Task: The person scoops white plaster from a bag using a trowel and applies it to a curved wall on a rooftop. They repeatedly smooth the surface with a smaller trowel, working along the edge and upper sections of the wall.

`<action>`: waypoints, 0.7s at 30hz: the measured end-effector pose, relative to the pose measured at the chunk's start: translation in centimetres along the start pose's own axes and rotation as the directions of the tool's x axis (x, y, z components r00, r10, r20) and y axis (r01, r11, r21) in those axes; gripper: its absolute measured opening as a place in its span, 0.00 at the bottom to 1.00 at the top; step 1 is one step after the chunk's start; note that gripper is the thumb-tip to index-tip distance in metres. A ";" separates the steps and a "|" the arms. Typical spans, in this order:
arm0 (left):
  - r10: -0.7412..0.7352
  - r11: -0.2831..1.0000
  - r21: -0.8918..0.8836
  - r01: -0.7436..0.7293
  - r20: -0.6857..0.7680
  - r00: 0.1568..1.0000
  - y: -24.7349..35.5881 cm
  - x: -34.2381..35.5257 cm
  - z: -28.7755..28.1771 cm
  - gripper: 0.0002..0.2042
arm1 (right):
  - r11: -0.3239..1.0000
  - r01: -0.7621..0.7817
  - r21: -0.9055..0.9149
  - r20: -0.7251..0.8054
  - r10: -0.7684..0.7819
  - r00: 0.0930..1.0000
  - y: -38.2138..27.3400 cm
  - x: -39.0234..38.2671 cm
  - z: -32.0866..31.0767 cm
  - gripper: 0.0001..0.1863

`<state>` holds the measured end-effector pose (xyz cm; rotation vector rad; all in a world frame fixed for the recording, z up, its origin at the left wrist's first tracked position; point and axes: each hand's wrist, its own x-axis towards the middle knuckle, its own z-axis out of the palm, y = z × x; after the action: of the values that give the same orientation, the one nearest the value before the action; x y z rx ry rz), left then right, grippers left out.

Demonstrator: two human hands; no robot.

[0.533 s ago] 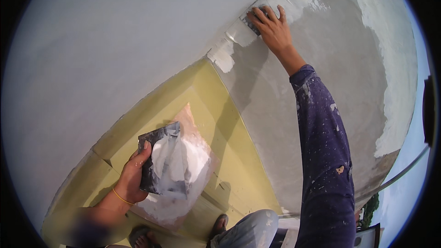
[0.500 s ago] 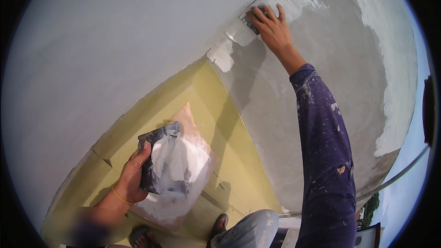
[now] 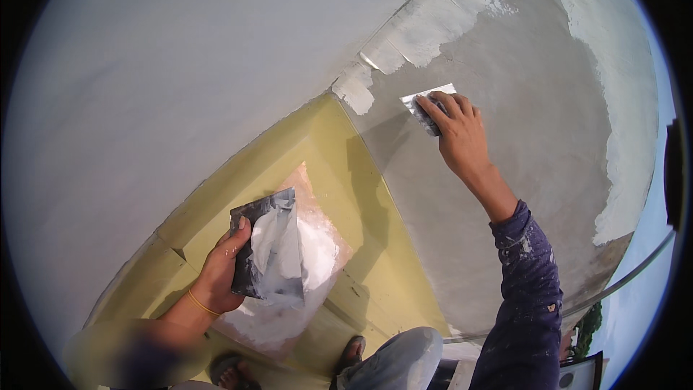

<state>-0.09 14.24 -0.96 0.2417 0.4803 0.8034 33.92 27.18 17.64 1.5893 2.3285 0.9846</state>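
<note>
My left hand [image 3: 225, 267] grips a dark flat plate [image 3: 247, 263] by its left edge, thumb on top. White filler paste [image 3: 278, 245] is heaped across that plate. In my right hand [image 3: 462, 133] is a small dark putty scraper [image 3: 426, 110], with pale paste along its upper edge. The fingers are wrapped over the blade. It is over the bare grey part of the wall [image 3: 505, 101]; whether it touches cannot be told. A strip of smeared white filler [image 3: 422, 25] lies along the corner up and left of the scraper.
A smooth pale wall [image 3: 159, 79] fills the left. Below is a yellow-green ledge [image 3: 390, 245], where a board smeared with white paste [image 3: 325, 260] lies under the plate. My sandalled feet [image 3: 354, 350] are at the bottom. A grey cable or pipe [image 3: 628, 282] crosses at right.
My right hand has drawn the scraper away from the wall corner, down and to the right. More white filler now shows along the corner. My left hand has shifted slightly right with the plate.
</note>
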 end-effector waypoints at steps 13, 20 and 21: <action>0.061 0.990 -0.127 -0.061 -0.001 0.998 -0.3 -0.3 -0.1 0.28 | 0.496 0.498 0.711 -0.276 -0.455 0.847 -14.7 -6.3 -2.8 0.34; 0.084 0.992 -0.080 -0.094 -0.121 0.989 0.1 -0.3 -1.6 0.24 | 0.924 0.378 0.054 -0.215 -0.359 0.908 -5.6 2.8 4.9 0.28; 0.093 0.991 -0.085 -0.100 -0.084 0.992 -0.1 -0.2 -1.5 0.24 | 0.937 0.347 -0.042 -0.246 -0.347 0.905 -4.3 4.8 6.1 0.26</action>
<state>-0.90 14.03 -2.22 0.1512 0.5091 0.9300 31.45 33.01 11.50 1.0398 2.6526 1.1449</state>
